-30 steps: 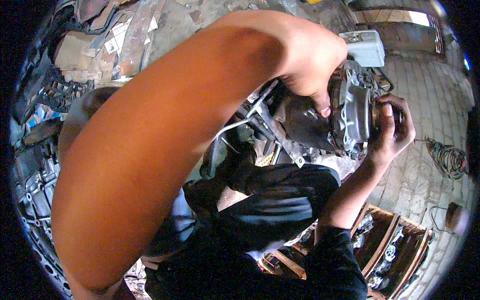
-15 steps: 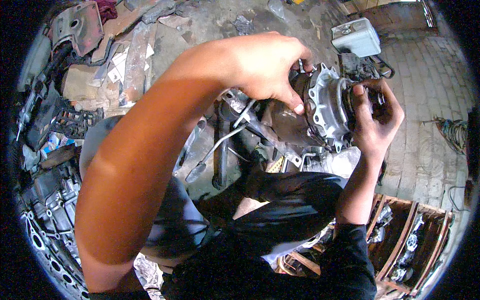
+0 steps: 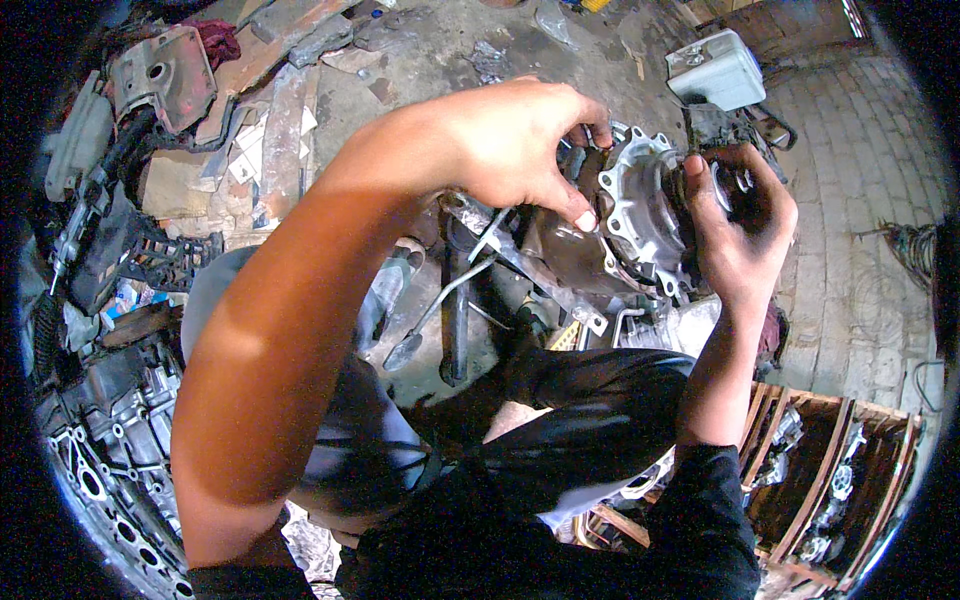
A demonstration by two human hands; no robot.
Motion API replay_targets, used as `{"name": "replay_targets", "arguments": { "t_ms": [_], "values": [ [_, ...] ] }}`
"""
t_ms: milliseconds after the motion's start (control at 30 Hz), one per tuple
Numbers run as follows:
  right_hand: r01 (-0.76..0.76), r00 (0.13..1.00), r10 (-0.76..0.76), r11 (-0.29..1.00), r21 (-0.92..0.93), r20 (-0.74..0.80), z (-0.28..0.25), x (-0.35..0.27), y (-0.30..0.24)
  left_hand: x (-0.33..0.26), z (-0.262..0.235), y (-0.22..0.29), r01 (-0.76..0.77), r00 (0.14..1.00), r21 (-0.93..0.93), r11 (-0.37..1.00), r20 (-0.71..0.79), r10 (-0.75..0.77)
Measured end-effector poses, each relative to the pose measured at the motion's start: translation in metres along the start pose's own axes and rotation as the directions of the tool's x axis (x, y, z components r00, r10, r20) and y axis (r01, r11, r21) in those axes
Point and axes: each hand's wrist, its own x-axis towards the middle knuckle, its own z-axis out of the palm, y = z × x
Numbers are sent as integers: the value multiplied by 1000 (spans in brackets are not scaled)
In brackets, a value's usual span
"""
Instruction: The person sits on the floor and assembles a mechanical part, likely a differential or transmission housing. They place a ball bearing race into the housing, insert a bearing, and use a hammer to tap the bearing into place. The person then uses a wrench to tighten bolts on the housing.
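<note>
A round silver metal housing (image 3: 622,200) with a scalloped rim of bolt holes is tilted on its side above my right knee. My left hand (image 3: 530,150) grips its left edge, thumb in front and fingers curled behind the rim. On the opposite side, my right hand (image 3: 748,225) is wrapped around the narrower dark hub, the thumb lying along it. Behind and below the housing sits a larger brown, greasy metal casing (image 3: 565,250); whether they touch is hard to tell. The fingertips of both hands are partly hidden.
A pedal with a bent metal rod (image 3: 440,312) lies between my legs. Wooden crates (image 3: 815,480) with metal parts stand at lower right, engine castings (image 3: 130,440) at lower left. A grey box (image 3: 715,72) sits at the back right. Scrap and planks (image 3: 282,130) lie at far left.
The housing has shifted slightly to the left with both hands still on it. The whole view has also tilted a little.
</note>
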Motion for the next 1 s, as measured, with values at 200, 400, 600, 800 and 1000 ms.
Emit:
{"name": "replay_targets", "arguments": {
  "t_ms": [200, 400, 600, 800, 1000],
  "values": [
    [-73, 997, 74, 993, 97, -6, 3, 1, -2, 0, 0, -2, -15, 1000, -10, 1000, 2, 15],
    [-106, 993, 110, 991, 77, -52, 4, 0, -4, 0, 0, -2, -13, 1000, -15, 1000, 3, 14],
    [-211, 977, 213, 975, 75, -21, -3, -5, -12, 1, 0, -1, 3, 1000, -10, 1000, 2, -3],
    [-170, 985, 171, 980, 104, -1, 1, -4, -14, -1, -1, 1, 36, 999, -6, 999, 17, -36],
    [-121, 992, 123, 986, 116, -16, 3, -1, -3, 0, 1, 0, 23, 1000, -8, 1000, 1, -23]
  ]
}}
